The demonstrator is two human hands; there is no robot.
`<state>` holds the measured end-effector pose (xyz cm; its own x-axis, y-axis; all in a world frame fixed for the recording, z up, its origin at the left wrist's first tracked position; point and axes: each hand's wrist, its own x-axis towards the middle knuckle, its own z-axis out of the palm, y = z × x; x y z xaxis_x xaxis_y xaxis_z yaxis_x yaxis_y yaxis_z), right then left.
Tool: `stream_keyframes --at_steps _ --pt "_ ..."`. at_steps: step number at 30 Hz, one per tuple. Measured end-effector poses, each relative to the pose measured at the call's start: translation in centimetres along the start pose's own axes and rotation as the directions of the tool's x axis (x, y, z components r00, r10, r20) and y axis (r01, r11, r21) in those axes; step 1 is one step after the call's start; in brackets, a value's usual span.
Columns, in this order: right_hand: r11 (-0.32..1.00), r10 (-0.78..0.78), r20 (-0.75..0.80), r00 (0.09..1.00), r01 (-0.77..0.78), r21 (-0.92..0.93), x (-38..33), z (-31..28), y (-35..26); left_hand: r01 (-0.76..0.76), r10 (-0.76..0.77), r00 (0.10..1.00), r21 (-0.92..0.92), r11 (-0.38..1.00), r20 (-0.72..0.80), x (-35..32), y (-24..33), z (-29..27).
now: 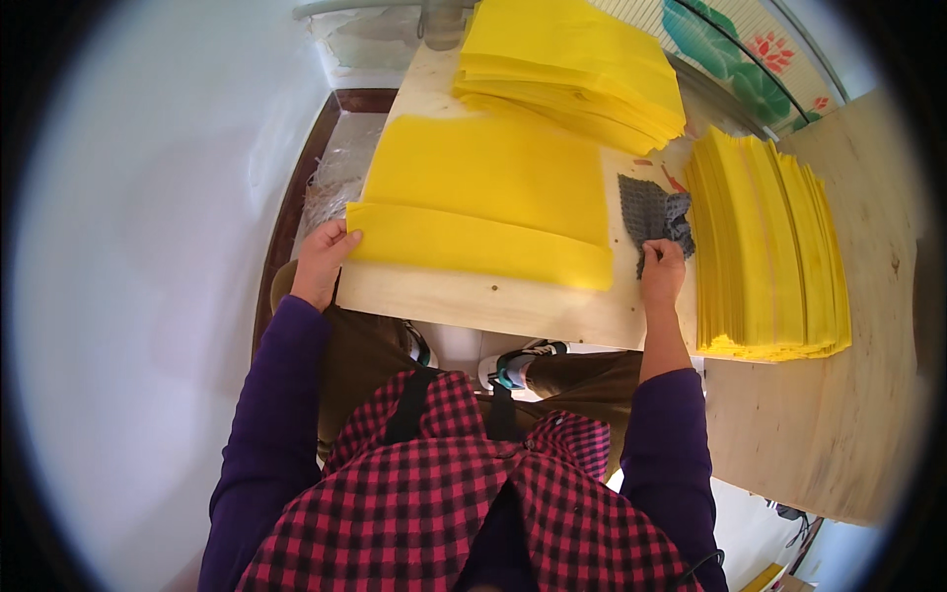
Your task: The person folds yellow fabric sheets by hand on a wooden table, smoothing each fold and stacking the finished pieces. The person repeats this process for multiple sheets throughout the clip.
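A yellow sheet [483, 173] of paper or thin fabric lies flat on the wooden table [424, 296], its near edge turned up into a long folded band [473, 242]. At the band's left end, my left hand [321, 259] pinches the corner between thumb and fingers. My right hand [663, 268] is closed on the near edge of a crumpled dark grey cloth [646, 212], which lies to the right of the sheet. Its fingertips are pressed together there.
Behind the sheet rises a thick stack of yellow sheets [567, 69]. Another stack of folded yellow pieces [764, 247] stands on the right, next to a wooden board [789, 424]. Clear plastic wrapping [340, 168] lies beyond the table's left edge, near the white wall [158, 247].
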<state>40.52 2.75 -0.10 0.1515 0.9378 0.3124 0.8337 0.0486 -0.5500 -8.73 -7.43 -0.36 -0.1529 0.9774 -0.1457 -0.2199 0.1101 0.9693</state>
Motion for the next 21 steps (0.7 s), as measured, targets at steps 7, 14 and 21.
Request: stream_keyframes --at_steps 7,14,21 --pt "0.99 -0.118 -0.076 0.99 0.112 -0.081 0.4 -0.3 -0.9 -0.007 0.007 1.0 -0.031 0.999 -0.001 0.2 -0.3 -0.1" --pt "0.92 -0.361 -0.042 0.932 0.363 0.144 -5.8 -1.9 -7.5 0.029 -0.029 0.999 0.005 1.0 -0.021 0.2 -0.4 0.0" --pt "0.892 -0.433 0.19 0.881 0.39 0.228 -8.7 -0.9 -14.0 0.014 -0.014 1.0 -0.012 1.0 0.008 0.1 -0.2 0.0"
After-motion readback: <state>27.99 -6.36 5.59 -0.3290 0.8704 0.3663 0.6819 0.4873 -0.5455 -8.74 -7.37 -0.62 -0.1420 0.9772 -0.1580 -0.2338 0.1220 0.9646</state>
